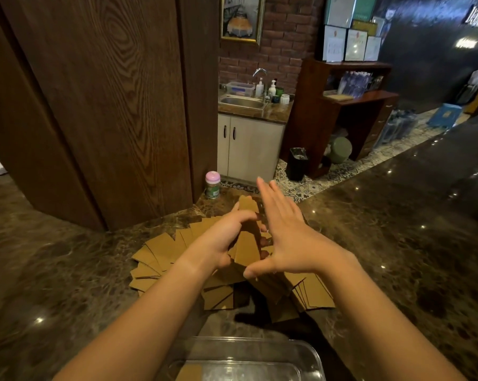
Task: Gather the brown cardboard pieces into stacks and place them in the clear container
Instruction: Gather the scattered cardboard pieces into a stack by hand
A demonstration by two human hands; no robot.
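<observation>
- Left hand (pixel 226 237): fingers curled round a small stack of brown cardboard pieces (pixel 247 243), held up off the worktop (pixel 67 270). Grip is clamped on the stack's left edge.
- Right hand (pixel 284 232): flat, fingers straight and together, palm facing the stack's right side, thumb under its near end. Reads as squaring up the edges, not gripping.
- Stack long axis runs roughly 12 to 6 o'clock, far end poking out past the left fingers at 12.
- Loose cardboard pieces (pixel 160 254) fan out on the worktop under both hands, arc from 9 o'clock round through 6 to about 4 o'clock. Plenty not yet gathered.
- Clear container (pixel 309 353) sits at 6 o'clock from the hands, close to the body, well apart from the held stack. One cardboard piece (pixel 189 372) is already visible inside at its near left.
- Key relation: container lies straight back along the stack's long axis, so the move is probably a pull toward 6 o'clock with little rotation. Left hand carries; it has the only real grip.
- Risk, my read: the one-sided clamp could let pieces slide and the stack splay once the right palm comes away.
- Pink-lidded jar (pixel 212 185) at 11 o'clock, off the path.
</observation>
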